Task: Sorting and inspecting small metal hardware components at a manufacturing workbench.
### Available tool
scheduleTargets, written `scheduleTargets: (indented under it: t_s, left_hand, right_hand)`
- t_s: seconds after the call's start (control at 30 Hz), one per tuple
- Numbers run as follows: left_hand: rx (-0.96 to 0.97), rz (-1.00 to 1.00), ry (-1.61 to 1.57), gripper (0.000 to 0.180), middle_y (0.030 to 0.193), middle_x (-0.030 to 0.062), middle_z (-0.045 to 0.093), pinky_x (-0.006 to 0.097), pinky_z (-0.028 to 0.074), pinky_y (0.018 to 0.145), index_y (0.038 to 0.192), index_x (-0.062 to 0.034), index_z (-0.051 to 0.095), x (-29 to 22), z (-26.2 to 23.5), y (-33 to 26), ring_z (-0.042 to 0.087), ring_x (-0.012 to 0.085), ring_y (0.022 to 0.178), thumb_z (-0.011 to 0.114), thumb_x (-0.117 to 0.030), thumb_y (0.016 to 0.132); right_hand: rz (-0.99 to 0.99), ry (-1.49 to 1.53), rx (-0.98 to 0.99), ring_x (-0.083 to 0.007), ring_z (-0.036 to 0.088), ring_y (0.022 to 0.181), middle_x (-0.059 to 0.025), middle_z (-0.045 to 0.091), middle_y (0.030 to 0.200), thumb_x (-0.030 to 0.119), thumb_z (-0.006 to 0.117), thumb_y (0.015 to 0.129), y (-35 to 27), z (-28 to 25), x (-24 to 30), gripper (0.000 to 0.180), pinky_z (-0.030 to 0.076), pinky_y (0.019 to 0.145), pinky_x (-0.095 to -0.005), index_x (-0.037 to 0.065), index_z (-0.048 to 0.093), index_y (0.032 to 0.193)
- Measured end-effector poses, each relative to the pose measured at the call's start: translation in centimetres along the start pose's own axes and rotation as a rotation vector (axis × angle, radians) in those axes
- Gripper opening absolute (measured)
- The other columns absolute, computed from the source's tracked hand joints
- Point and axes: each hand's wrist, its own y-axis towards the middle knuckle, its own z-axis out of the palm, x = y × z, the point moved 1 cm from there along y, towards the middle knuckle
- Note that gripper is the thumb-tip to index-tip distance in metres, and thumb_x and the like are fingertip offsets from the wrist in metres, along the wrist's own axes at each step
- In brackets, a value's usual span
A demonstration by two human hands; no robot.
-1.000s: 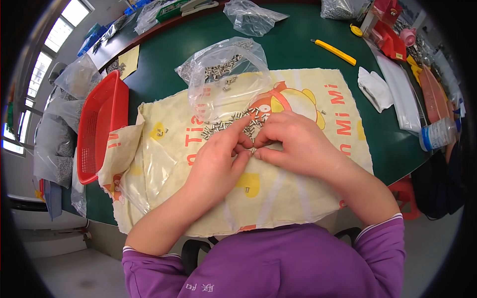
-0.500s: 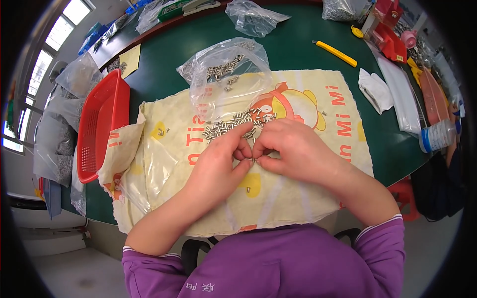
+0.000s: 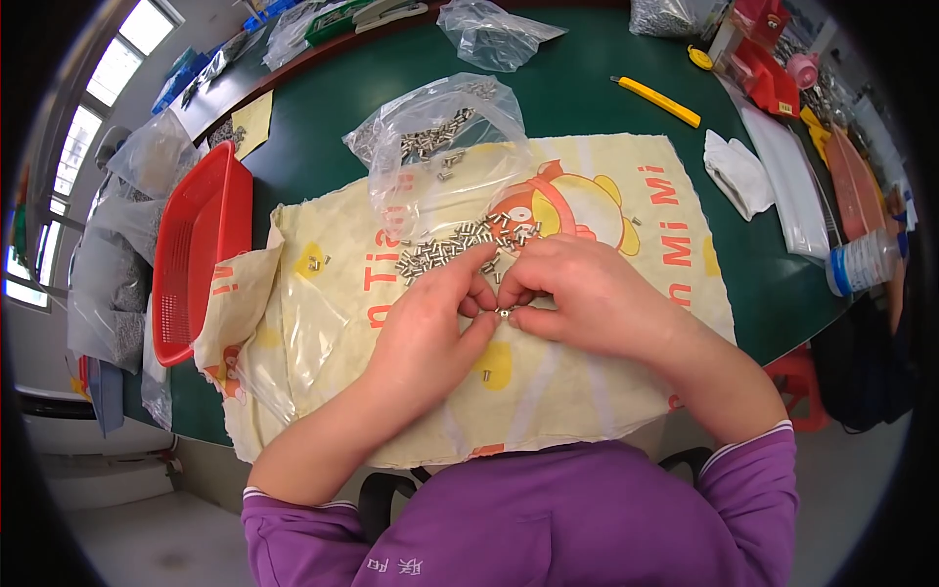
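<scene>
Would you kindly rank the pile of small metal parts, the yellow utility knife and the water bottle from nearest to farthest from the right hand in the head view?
From the right hand:
1. Pile of metal parts, just beyond the fingers, up and left.
2. Yellow knife, farther back on the green table.
3. Water bottle, at the far right edge.

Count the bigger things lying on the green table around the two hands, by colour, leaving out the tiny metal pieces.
Red mesh basket: 1
Yellow utility knife: 1
Yellow printed cloth under the left hand and right hand: 1
White folded cloth: 1
Clear plastic bag of metal pins on the printed cloth: 1
Clear water bottle: 1
Total: 6
</scene>
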Motion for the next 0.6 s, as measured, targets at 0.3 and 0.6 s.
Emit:
scheduleTargets:
  t_s: [0.3,0.6]
  left_hand:
    - [-0.036,0.08,0.065,0.055,0.097,0.002,0.062,0.024,0.048,0.076,0.136,-0.0048,0.051,0.1,-0.15,-0.18,0.057,0.0109,0.083,0.067,0.002,0.084]
    - [0.036,0.018,-0.041,0.053,0.102,0.0009,0.063,0.024,0.048,0.078,0.135,-0.0057,0.053,0.09,-0.29,0.19,0.057,0.0097,0.086,0.066,0.004,0.085]
  right_hand:
    - [0.051,0.046,-0.001,-0.0239,0.063,0.085,-0.0046,0.066,0.086,0.009,0.068,0.079,-0.19,-0.38,-0.22,0.011,0.05,0.077,-0.0366,0.008,0.067,0.09]
    - [0.008,-0.007,-0.031,-0.0237,0.062,0.083,-0.0043,0.063,0.081,0.011,0.068,0.079,-0.19,-0.32,-0.33,0.008,0.048,0.077,-0.0367,0.008,0.066,0.086]
